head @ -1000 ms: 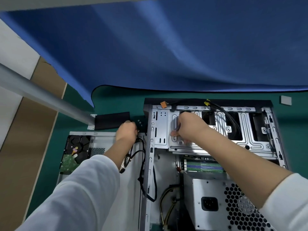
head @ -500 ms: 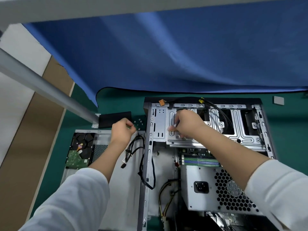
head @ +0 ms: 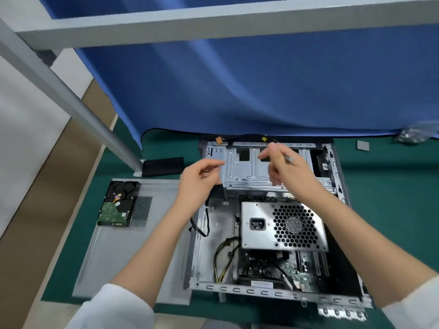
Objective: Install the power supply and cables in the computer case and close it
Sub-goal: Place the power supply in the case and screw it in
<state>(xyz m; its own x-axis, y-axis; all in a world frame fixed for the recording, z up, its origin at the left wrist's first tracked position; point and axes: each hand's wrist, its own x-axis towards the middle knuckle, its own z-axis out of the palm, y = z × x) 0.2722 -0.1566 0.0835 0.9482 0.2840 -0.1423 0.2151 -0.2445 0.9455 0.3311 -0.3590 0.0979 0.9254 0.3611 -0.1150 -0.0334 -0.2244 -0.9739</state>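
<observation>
You are looking down at an open computer case (head: 268,289) lying on its side on a green mat (head: 392,210). Your left hand (head: 198,180) is raised above the case's left edge, its fingers loosely bent and apart, gripping nothing. Your right hand (head: 286,166) is raised above the metal drive cage (head: 247,172) at the far end of the case; a thin grey tool (head: 288,159) sticks out between its fingers, though blur hides just how you hold it. The power supply (head: 282,225), a silver box with a round honeycomb grille and a socket, sits inside the case, just nearer to you than the cage. Yellow and black cables (head: 222,256) curve across the case floor to its left. More black cables (head: 251,137) run along the case's far rim. The grey side panel (head: 123,252) lies flat on the mat, left of the case, with a bare hard drive (head: 117,206) resting on its far corner. A blue curtain (head: 261,86) hangs behind.
</observation>
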